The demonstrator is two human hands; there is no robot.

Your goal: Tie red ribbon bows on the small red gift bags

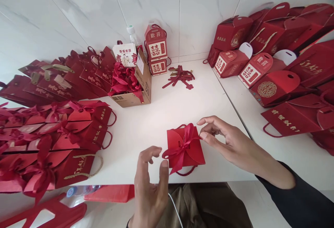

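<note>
A small red gift box (197, 153) with a red ribbon bow (184, 145) tied on top sits near the table's front edge, its cord handles showing at the back and front. My left hand (151, 182) is just left of the box, fingers curled and apart, holding nothing. On the other side, my right hand (225, 137) hovers by the box's back right corner with thumb and fingers apart. Its thumb tip is close to the bow's right end; whether they touch is unclear.
Rows of ribboned red boxes (80, 162) fill the left side. A cardboard box (133, 100) of red ribbons stands behind, beside red straps (180, 76) and two stacked boxes (156, 50). More red boxes (284, 116) cover the right side. A bottle (132, 34) stands by the wall.
</note>
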